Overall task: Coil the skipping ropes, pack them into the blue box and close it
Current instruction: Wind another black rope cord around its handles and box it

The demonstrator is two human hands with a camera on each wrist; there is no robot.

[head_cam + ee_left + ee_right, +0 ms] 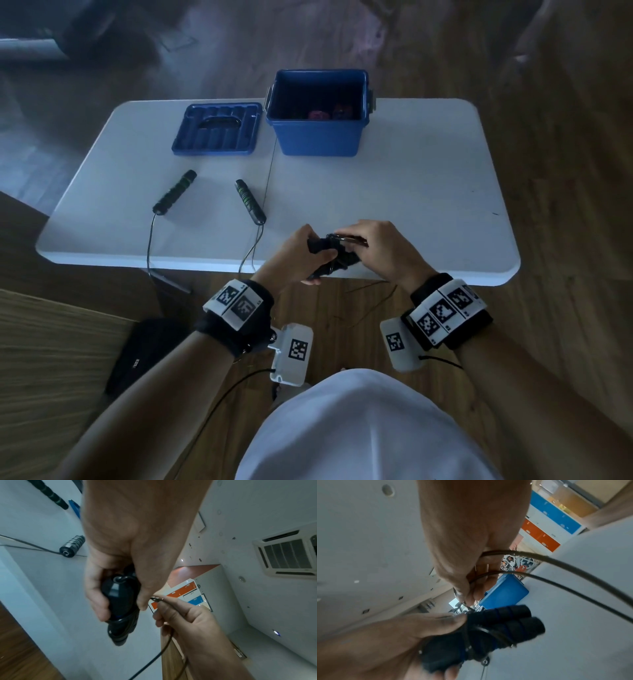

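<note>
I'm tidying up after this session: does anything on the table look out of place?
The green-banded rope lies uncoiled, its cord hanging over the table's near edge. The blue box stands open, its lid lying upside down beside it.

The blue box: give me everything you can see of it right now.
The blue box is a deep, plastic-looking tub standing upright and open at the far edge of the white table, with grey latches on both sides. Dark reddish items lie at its bottom, too dim to identify. Its lid lies separately to its left. Neither hand touches it.
</note>
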